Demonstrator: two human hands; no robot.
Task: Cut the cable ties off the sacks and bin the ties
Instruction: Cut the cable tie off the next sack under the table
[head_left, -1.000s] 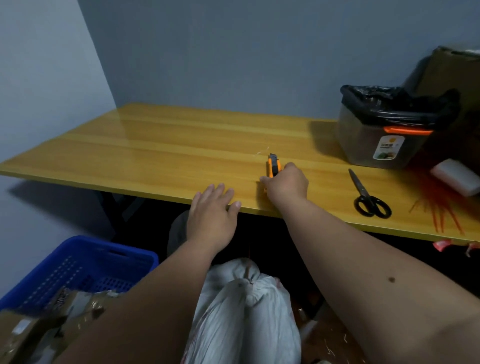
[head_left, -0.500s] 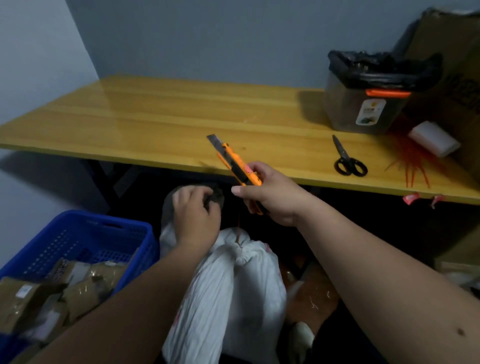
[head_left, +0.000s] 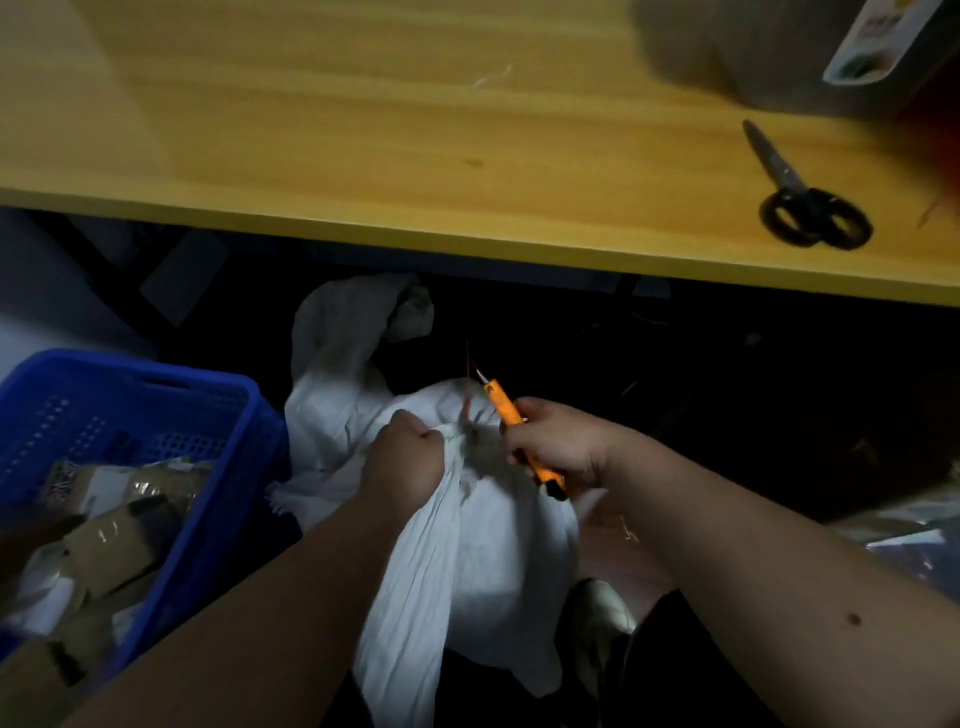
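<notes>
A white sack (head_left: 498, 545) stands on the floor below the table edge, its neck gathered at the top. My left hand (head_left: 408, 457) grips the bunched neck. My right hand (head_left: 556, 447) holds an orange utility knife (head_left: 506, 410), blade tip up beside the neck. A thin red cable tie (head_left: 470, 384) sticks up from the neck, right by the blade. Behind stands a second white sack (head_left: 343, 332). The bin (head_left: 779, 57) sits on the table at top right, only its lower body in view.
The yellow wooden table (head_left: 363, 130) spans the top. Black scissors (head_left: 800, 197) lie on it at the right. A blue plastic crate (head_left: 130, 415) with taped parcels stands on the floor at left. A shoe (head_left: 597, 623) shows below the sack.
My right hand lifted the knife off the table and brought it down to the sack's neck. My left hand dropped from the table edge and gripped the neck. The view tilted downward.
</notes>
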